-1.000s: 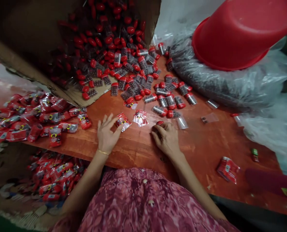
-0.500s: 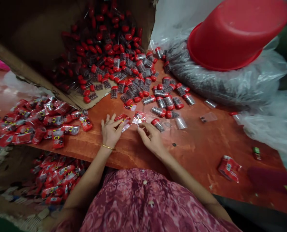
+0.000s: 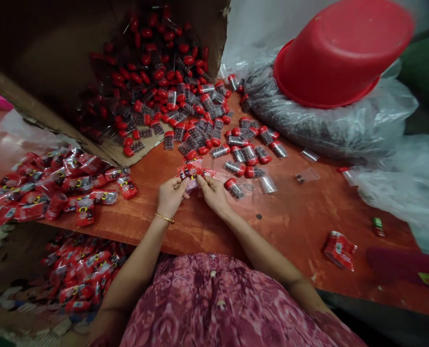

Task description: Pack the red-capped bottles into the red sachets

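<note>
A person's left hand (image 3: 171,197) and right hand (image 3: 214,194) meet over a reddish-brown tabletop (image 3: 282,231), seen from the head camera, with a small printed plastic wrapper (image 3: 191,169) between them. The wrapper is glossy and mostly red, marked with black and yellow print and a paler, pinkish see-through patch; its finer lettering is too small to read. It lies at the fingertips of both hands, spreading just beyond them on the side away from the body. Each hand is narrowed to a pinch, thumb against fingers: the left grips the wrapper's near left part, the right its near right part. Just beside the right hand rests a clear, red-capped container (image 3: 234,189) of dark pellets. More such containers spill from an open cardboard box (image 3: 26,96) beyond the hands, while a heap of red-wrapped packs (image 3: 86,212) sits off to the left.
</note>
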The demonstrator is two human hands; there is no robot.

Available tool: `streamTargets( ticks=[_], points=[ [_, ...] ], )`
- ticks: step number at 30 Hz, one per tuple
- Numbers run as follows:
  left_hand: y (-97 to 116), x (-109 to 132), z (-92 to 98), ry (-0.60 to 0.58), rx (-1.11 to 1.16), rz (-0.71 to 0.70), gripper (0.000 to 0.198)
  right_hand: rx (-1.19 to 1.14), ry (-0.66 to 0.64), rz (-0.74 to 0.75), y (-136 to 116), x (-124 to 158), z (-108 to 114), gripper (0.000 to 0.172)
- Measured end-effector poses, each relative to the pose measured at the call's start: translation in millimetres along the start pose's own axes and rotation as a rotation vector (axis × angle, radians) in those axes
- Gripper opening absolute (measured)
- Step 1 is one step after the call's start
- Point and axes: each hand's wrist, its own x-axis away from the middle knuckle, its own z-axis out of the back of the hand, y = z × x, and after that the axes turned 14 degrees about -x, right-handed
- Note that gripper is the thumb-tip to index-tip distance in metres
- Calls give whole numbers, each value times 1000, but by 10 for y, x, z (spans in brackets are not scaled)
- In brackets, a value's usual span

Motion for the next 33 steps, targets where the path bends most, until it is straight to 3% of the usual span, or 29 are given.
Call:
streamTargets(
  ticks=[4,7,9,12,15,16,18,21,24,27,30,33],
  points=[
    [75,-82,10,45,-485,-120,35,163,98,110,-9,-60,184,37],
    [182,-88,16,-44,-887,-209,37,117,116,134,-45,-97,290,38],
    [269,-75,18,-63,-1038,-214,38,98,124,143,-65,-96,311,40],
    [377,-41,52,5,-1127,-174,49,97,175,183,-92,-59,296,42],
    [402,19,104,127,-944,-215,53,46,192,190,-128,1,268,42],
    [390,43,107,128,-804,-248,51,11,174,181,-140,24,255,40],
    [346,91,73,21,-443,-279,45,-66,122,151,-154,71,219,36],
    [276,145,-67,-104,71,-168,39,-97,62,131,-141,141,139,34],
    [250,173,-208,-45,365,2,37,-5,45,155,-120,210,113,40],
    [268,187,-256,-61,506,107,36,250,57,206,-147,288,267,42],
    [309,189,-235,-75,570,165,36,680,159,285,-176,364,590,40],
    [351,178,-230,-83,606,250,40,1007,267,223,-123,424,882,58]
  ],
)
